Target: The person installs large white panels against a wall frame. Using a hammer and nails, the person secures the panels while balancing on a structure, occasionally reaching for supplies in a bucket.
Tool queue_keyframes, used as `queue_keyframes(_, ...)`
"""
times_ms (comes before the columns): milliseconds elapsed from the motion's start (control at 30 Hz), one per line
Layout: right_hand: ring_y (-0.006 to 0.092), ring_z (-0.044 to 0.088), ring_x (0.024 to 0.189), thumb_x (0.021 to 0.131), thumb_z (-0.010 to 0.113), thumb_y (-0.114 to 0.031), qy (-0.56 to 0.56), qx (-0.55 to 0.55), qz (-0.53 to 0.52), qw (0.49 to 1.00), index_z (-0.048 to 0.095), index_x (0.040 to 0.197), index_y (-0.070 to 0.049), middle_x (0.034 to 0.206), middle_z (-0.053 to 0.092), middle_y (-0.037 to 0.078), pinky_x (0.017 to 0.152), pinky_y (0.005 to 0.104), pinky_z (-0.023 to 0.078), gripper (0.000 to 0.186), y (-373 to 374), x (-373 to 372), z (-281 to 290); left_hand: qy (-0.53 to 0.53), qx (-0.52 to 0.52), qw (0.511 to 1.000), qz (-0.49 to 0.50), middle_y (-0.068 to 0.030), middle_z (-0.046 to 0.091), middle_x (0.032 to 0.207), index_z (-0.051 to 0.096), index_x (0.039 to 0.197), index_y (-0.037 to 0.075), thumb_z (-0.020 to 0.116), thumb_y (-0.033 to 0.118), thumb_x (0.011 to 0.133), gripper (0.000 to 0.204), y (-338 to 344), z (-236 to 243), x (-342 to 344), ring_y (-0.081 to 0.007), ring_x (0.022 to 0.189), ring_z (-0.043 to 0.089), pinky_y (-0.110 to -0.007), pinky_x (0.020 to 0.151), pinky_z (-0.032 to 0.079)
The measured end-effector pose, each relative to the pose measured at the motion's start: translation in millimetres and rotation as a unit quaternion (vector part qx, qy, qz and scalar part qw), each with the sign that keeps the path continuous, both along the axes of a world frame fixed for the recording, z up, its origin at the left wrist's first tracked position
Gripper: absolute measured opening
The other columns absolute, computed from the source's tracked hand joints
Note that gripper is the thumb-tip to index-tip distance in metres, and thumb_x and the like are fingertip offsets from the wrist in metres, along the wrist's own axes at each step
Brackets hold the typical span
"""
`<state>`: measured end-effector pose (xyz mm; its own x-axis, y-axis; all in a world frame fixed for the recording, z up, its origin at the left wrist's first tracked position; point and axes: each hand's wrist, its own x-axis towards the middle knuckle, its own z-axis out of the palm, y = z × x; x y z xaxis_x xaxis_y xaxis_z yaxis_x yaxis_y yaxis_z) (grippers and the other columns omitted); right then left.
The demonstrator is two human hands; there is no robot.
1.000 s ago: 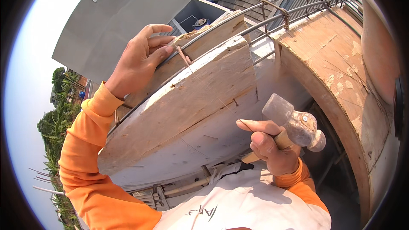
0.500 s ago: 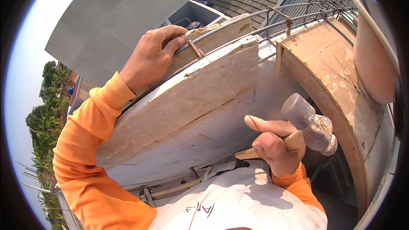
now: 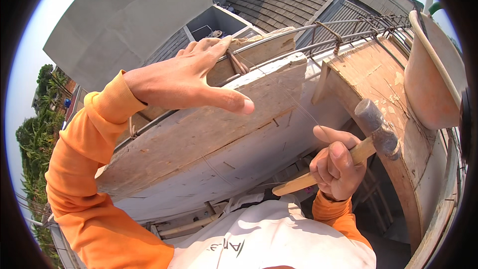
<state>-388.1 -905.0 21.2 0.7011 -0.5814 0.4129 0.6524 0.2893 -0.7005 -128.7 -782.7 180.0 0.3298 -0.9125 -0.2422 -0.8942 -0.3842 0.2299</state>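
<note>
My left hand (image 3: 179,82) hovers at the steel rods along the top of a wooden form board (image 3: 239,124). Its fingers are stretched out and the thumb is spread wide, with nothing in the palm. Just beyond its fingertips, a bent brown wire tie (image 3: 238,64) loops round a rod. Lower and to the right, my right hand (image 3: 338,167) grips the wooden handle of a hammer (image 3: 365,150), its dark metal head up and to the right. A thin line (image 3: 298,103) runs from near the wire tie to the index finger of my right hand.
A curved plywood form (image 3: 371,65) stands to the right, with a pale tub (image 3: 430,69) on top of it. Tied steel bars (image 3: 348,24) curve across the back. Below the form is a dark opening with poles. Tiled roofs (image 3: 279,0) and a grey wall (image 3: 129,15) lie beyond.
My left hand has let go at the rods, its fingers now stretched and its thumb spread. The right hand and hammer sit slightly further right. The whole view has shifted a little.
</note>
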Motion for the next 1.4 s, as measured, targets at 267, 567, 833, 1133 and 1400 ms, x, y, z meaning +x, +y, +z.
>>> queue_keyframes(267,0.0023,0.038,0.046,0.094,0.061,-0.013,0.096,-0.05,-0.015,0.994,0.069,0.117,0.011,0.058,0.052,-0.002,0.041,0.0189,0.028,0.034,15,-3,21,-0.068,-0.102,0.992,-0.025,-0.032,0.032,0.152,0.024,0.152,-0.011,0.079,0.05,0.069,0.117,-3,-25,1,-0.0441,0.146,0.027,-0.049,0.119,0.026)
queue_keyframes(567,0.0021,0.044,0.052,0.093,0.065,-0.013,0.153,-0.062,-0.057,0.985,0.071,0.115,0.008,0.077,0.067,0.003,0.046,0.0188,0.033,0.032,22,-11,20,-0.047,-0.189,0.981,-0.016,-0.0267,0.047,0.142,0.04,0.145,-0.012,0.082,0.045,0.065,0.107,0,-38,9,-0.0388,0.136,0.043,-0.041,0.115,0.033)
queue_keyframes(833,0.0025,0.031,0.038,0.1,0.059,-0.015,0.081,-0.162,-0.104,0.978,0.061,0.122,0.017,0.067,0.065,0.009,0.035,0.021,0.025,0.039,19,-2,-19,-0.057,-0.198,0.978,-0.035,-0.0272,0.049,0.141,0.042,0.145,-0.012,0.082,0.047,0.064,0.107,-1,-36,7,-0.0387,0.136,0.044,-0.042,0.114,0.034)
queue_keyframes(1133,0.0014,0.043,0.055,0.099,0.056,-0.005,0.125,-0.143,-0.108,0.976,0.068,0.119,0.005,0.101,0.073,0.01,0.049,0.0191,0.036,0.026,19,7,-52,-0.038,-0.205,0.977,-0.038,-0.0269,0.049,0.14,0.043,0.145,-0.012,0.082,0.045,0.065,0.105,-2,-37,9,-0.038,0.132,0.048,-0.041,0.112,0.037)
queue_keyframes(1400,0.0,0.037,0.052,0.101,0.059,-0.007,0.134,-0.052,-0.069,0.987,0.068,0.113,0.002,0.064,0.048,-0.006,0.047,0.0191,0.029,0.018,-5,34,-76,-0.085,-0.197,0.975,-0.052,-0.0302,0.048,0.144,0.04,0.146,-0.013,0.082,0.045,0.07,0.104,4,-40,6,-0.0388,0.137,0.045,-0.041,0.115,0.034)
